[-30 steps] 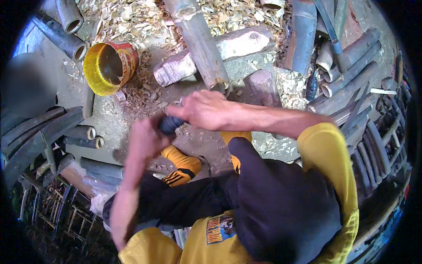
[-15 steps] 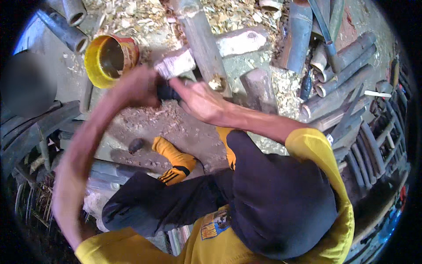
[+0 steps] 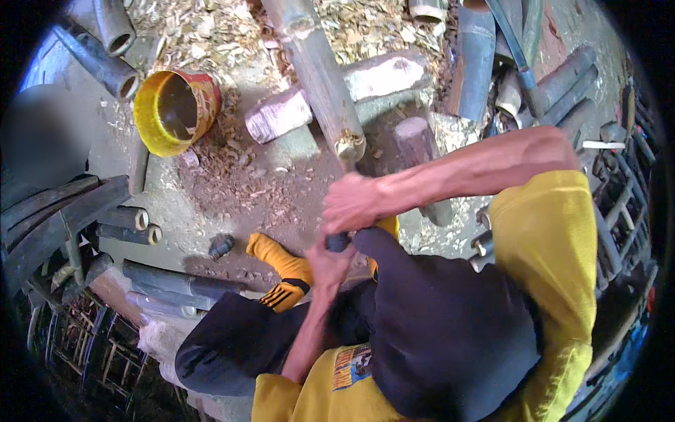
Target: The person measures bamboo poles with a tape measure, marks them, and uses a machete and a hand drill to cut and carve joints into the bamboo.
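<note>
A thick bamboo pole (image 3: pixel 320 77) lies across a pale-faced wooden block (image 3: pixel 281 116), its cut end pointing toward me. Just below that end, my right hand (image 3: pixel 355 202) is closed in a fist round something mostly hidden. My left hand (image 3: pixel 328 264) sits lower, its fingers closed against a dark handle (image 3: pixel 338 243) that shows between the two hands. A narrow brownish strip runs from the pole's end to my right fist; whether it belongs to the handle I cannot tell.
A yellow bucket (image 3: pixel 165 144) with dark liquid stands at left. A short wooden post (image 3: pixel 416 137) is right of the pole. Bamboo pieces (image 3: pixel 474 63) lie at right, wood chips (image 3: pixel 211 35) at the far side. A dark lump (image 3: pixel 221 246) rests near my yellow-socked foot (image 3: pixel 278 260).
Both hands have come back toward my body from beside the pole and wooden block. My left forearm has swung inward to my lap; my right elbow has moved outward and away from me.
</note>
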Demonstrator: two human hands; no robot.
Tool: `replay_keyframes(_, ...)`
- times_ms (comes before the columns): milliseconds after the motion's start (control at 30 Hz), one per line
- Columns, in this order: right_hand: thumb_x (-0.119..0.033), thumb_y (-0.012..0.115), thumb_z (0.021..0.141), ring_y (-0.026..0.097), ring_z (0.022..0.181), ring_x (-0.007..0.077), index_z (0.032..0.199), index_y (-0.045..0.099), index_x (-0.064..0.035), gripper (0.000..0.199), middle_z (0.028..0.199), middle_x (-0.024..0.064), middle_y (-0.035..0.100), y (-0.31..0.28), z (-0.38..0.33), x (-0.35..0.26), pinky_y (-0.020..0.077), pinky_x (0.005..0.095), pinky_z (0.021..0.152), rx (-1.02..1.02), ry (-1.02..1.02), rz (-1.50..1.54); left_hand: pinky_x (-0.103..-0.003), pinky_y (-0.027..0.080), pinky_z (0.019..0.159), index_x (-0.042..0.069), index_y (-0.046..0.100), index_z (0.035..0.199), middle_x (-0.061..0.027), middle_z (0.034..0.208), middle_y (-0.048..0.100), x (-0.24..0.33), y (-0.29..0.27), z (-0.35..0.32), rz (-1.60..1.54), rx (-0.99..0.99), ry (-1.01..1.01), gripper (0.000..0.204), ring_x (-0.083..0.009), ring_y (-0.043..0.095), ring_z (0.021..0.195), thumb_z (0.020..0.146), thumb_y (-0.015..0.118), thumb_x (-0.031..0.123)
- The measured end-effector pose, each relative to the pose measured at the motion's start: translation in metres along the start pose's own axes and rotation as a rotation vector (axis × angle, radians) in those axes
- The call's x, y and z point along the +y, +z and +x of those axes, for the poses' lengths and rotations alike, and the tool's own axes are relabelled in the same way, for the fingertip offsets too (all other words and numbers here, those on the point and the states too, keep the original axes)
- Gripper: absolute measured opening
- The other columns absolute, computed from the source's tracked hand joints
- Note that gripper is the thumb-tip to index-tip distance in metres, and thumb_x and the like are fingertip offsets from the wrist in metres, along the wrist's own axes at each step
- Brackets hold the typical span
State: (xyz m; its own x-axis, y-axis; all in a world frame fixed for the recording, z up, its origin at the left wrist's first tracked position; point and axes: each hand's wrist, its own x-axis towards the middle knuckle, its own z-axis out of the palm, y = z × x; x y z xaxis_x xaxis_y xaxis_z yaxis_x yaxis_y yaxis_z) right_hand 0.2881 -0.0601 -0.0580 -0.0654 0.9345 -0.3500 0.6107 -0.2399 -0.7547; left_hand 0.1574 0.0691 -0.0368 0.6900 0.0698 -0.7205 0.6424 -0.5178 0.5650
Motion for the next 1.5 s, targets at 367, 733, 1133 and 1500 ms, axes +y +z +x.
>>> replay_keyframes(367,-0.002,0.055,0.070,0.061,0.070,0.0389,0.107,0.046,-0.0072,0.038,0.069,0.0175,0.057,-0.029,-0.006,0.014,0.0480,0.0462,0.057,1.028,0.517,0.448,-0.041,0.051,0.064,0.005,0.065,0.075,-0.0179,0.067,0.062,0.185,-0.126,0.128,1.115,-0.402,0.508,0.021,-0.0327,0.062,0.063,0.056,0.065,0.014)
replay_keyframes(733,-0.010,0.052,0.073,0.059,0.074,0.0293,0.104,0.050,-0.0064,0.031,0.067,0.0131,0.057,-0.005,-0.011,-0.003,0.0440,0.0510,0.073,0.789,0.460,-0.041,-0.032,0.046,0.054,0.001,0.061,0.083,-0.0058,0.070,0.062,0.110,-0.127,0.126,0.448,-0.852,0.172,0.034,-0.0195,0.058,0.059,0.057,0.072,0.019)
replay_keyframes(1133,-0.015,0.072,0.072,0.039,0.117,0.0272,0.141,0.014,-0.0080,0.090,0.134,0.0147,0.028,-0.016,-0.023,-0.073,0.0369,0.0413,0.095,1.281,0.315,1.139,-0.028,0.044,0.054,0.000,0.052,0.096,-0.0041,0.069,0.056,0.038,-0.075,0.002,-0.090,-0.064,0.122,0.037,-0.0115,0.053,0.059,0.073,0.068,0.025)
replay_keyframes(1500,-0.015,0.053,0.083,0.051,0.051,0.0197,0.114,0.048,-0.0077,0.032,0.068,0.0086,0.052,-0.162,0.041,0.044,0.0452,0.0376,0.045,0.794,0.394,-0.448,-0.035,0.045,0.086,0.002,0.041,0.125,-0.0148,0.121,0.046,0.021,-0.043,0.022,-0.105,0.121,0.449,0.061,-0.0256,0.052,0.104,0.075,0.068,0.020)
